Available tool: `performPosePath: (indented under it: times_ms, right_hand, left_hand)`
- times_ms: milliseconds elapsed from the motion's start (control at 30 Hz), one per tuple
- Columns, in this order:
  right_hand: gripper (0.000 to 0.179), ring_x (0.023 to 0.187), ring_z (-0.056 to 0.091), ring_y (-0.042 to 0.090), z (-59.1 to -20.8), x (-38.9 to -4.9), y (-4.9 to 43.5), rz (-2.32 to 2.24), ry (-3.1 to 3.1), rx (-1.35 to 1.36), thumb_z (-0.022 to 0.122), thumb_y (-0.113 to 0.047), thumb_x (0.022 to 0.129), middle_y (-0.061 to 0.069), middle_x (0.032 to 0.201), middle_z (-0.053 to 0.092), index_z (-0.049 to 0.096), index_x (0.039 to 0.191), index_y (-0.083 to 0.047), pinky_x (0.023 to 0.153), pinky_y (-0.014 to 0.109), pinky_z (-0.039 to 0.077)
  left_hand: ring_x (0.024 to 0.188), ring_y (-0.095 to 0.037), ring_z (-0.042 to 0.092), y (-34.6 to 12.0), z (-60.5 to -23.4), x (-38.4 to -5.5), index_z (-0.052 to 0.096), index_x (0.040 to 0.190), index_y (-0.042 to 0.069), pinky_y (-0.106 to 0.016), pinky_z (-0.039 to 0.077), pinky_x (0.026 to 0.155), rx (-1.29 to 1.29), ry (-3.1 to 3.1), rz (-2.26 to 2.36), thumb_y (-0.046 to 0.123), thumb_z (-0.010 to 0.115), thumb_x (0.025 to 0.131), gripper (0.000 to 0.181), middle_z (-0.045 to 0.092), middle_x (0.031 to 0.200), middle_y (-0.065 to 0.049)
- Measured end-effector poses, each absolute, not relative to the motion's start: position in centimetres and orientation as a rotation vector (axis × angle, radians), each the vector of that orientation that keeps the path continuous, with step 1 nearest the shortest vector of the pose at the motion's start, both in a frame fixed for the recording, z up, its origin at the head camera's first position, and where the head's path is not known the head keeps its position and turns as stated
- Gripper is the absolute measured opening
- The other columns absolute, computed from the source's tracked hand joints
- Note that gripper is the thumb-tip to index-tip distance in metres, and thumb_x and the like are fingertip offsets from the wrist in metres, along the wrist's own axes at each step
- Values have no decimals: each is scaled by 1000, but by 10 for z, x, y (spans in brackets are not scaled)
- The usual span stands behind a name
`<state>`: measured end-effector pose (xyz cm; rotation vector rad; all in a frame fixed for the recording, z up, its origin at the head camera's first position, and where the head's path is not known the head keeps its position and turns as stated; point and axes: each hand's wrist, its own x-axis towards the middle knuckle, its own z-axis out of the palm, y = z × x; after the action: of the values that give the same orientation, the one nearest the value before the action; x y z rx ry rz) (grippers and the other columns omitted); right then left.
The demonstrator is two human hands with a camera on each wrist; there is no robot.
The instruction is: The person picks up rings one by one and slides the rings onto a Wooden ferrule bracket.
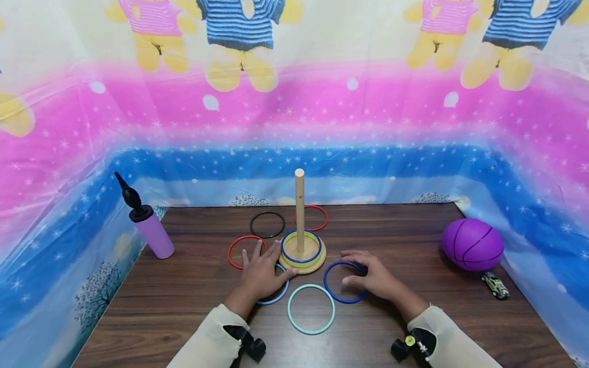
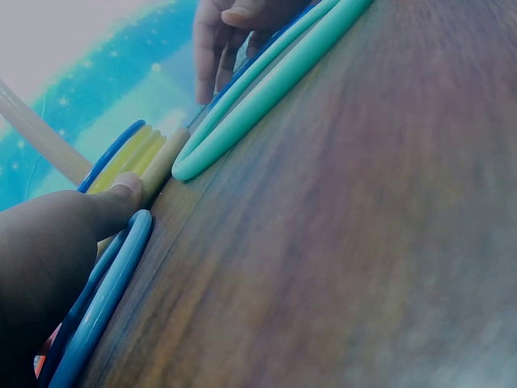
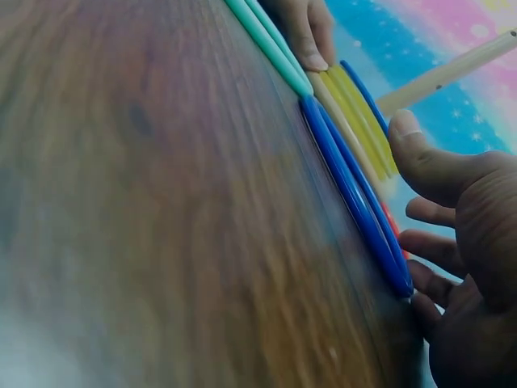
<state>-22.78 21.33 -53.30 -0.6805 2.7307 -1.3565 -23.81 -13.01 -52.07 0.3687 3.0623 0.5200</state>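
A wooden peg [image 1: 300,214] stands upright on a round wooden base [image 1: 318,263]. Around its foot lie yellow rings [image 3: 351,109] with a blue ring [image 1: 301,261] on top. My left hand [image 1: 261,273] lies spread at the base's left side, its thumb touching the front edge. Beneath that hand is a light blue ring [image 1: 271,303], partly covered. My right hand [image 1: 375,276] hovers at the right part of a dark blue ring [image 1: 345,301], fingers loosely bent and thumb apart. Whether its fingertips touch that ring, I cannot tell. A mint ring [image 1: 311,333] lies between both hands.
Behind the base lie a black ring [image 1: 251,227] and a red ring [image 1: 326,217]; another red ring [image 1: 230,258] is left. A purple pump [image 1: 156,235] stands at the table's left edge. On the right are a purple ball [image 1: 473,244] and a toy car [image 1: 495,285].
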Motion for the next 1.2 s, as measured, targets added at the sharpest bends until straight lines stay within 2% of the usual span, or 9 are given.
performPosePath:
  times_ms: [133,367,633,933,1200]
  right_hand:
    - [58,150,53,45,-532,-230,221,-1303,2698,-713,92,-27,90,13,157,64,73,143,-14,120,68,44]
    - [78,154,47,46,-529,-235,233,-1194,2616,-818,97,-33,83,12,164,58,66,152,-13,124,73,36]
    - [83,158,40,47,-527,-239,240,-1097,2563,-866,96,-40,82,9,170,51,64,155,-16,124,75,33]
    - [98,166,28,44,-524,-239,245,-1052,2472,-899,99,-43,76,2,176,44,56,162,-23,128,77,23]
    - [101,167,24,45,-522,-238,247,-1029,2450,-895,100,-39,76,4,178,40,54,164,-19,128,78,23]
  left_hand:
    - [169,-47,20,-130,-519,-237,37,173,20,-82,8,129,367,3061,528,79,60,98,97,39,178,-3]
    - [169,-47,20,-131,-519,-237,38,172,20,-82,8,130,374,3063,542,76,62,99,96,40,178,-4]
    - [169,-48,21,-131,-519,-238,38,173,20,-82,9,129,378,3069,534,76,62,99,96,40,178,-4]
    - [169,-48,20,-131,-520,-238,37,173,20,-82,7,129,360,3055,523,77,62,99,97,39,178,-4]
    - [169,-47,19,-131,-521,-238,36,173,21,-82,7,130,361,3056,521,77,61,99,97,39,178,-4]
